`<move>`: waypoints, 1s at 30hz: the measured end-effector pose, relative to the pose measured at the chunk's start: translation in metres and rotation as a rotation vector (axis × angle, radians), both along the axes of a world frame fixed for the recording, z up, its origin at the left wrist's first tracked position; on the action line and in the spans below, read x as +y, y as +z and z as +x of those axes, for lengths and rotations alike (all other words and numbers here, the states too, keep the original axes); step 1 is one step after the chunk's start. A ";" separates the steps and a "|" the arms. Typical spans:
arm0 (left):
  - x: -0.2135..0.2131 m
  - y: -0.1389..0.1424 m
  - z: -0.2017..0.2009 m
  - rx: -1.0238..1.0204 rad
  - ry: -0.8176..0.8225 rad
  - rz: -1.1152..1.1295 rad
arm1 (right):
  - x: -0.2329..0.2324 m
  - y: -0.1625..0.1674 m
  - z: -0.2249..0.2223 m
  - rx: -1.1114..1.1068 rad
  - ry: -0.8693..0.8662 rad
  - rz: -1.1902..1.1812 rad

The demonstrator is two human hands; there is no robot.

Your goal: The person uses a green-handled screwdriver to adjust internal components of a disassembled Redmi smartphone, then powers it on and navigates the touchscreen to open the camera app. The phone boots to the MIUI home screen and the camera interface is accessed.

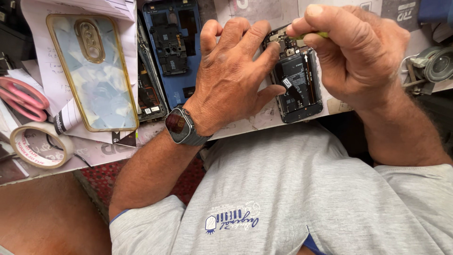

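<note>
From the head view I see the opened phone (296, 75) lying back-off on the tabletop (245, 123), its long axis running away from me and slightly tilted, battery exposed in the middle. It sits directly under both hands — my left hand (231, 71) covers its left edge, fingers (264, 54) spread apart and pressed down on the frame and the upper corner, pinning it. My right hand (358, 52) comes in from the right and is nearer the phone's top end; its fingers are pinched together on a thin yellow-green tool (321, 34), whose tip I cannot quite see against the small parts near the camera area.

Left of the left hand lies a blue phone frame (172, 52) with another opened handset beside it — then a clear case with a gold rim (94, 71), pink scissors (21, 99) and a tape roll (40, 144) at the far left. A wristwatch (181, 125) sits on the left wrist. Nothing stands between the tool and the phone.
</note>
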State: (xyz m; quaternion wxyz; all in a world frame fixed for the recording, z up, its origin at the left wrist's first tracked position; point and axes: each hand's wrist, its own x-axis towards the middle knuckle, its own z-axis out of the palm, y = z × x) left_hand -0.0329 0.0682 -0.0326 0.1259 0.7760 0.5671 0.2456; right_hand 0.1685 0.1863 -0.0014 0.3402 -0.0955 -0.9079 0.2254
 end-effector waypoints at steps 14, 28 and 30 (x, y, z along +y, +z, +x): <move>-0.002 -0.003 0.000 -0.017 -0.003 0.000 | 0.003 -0.016 0.008 0.032 -0.038 -0.123; -0.003 -0.001 -0.012 -0.045 0.060 0.175 | -0.029 -0.001 0.075 0.050 -0.223 -0.368; -0.003 -0.002 -0.013 -0.053 0.083 0.214 | -0.031 -0.003 0.083 0.043 -0.150 -0.382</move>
